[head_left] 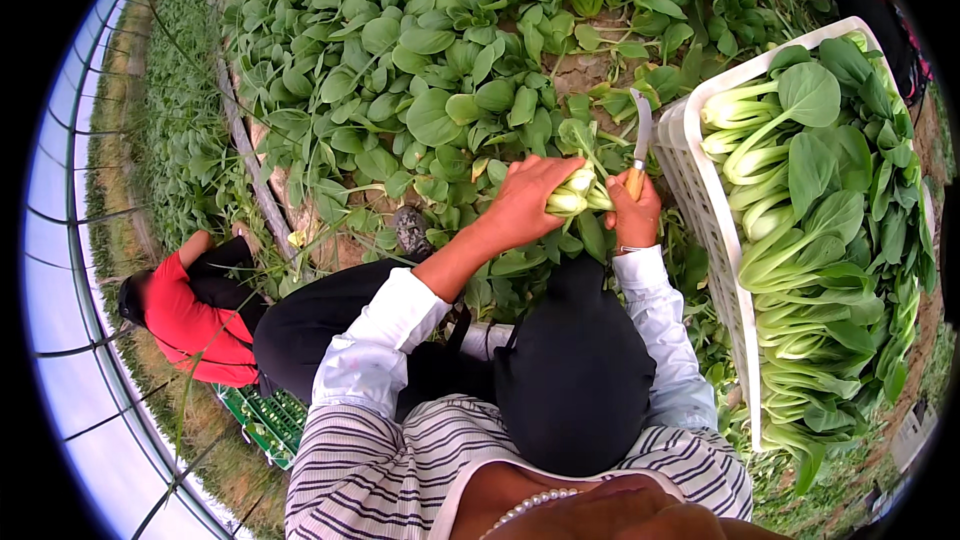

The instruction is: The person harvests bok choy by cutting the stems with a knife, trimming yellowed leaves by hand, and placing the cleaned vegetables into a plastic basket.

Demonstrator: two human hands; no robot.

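My left hand is closed around a small bok choy, its pale green stem end turned toward my right hand. My right hand grips the wooden handle of a knife whose short, curved blade points up and away from me. The right thumb is close against the bok choy's stems; whether it presses on them I cannot tell. Beside my right arm stands a white plastic crate, heaped with picked bok choy lying in rows, pale stems toward me and dark leaves outward.
Growing bok choy plants fill the bed ahead, with bare soil showing in patches. A person in a red top crouches at the left near a green crate. A long pale strip edges the bed. Greenhouse framing curves along the far left.
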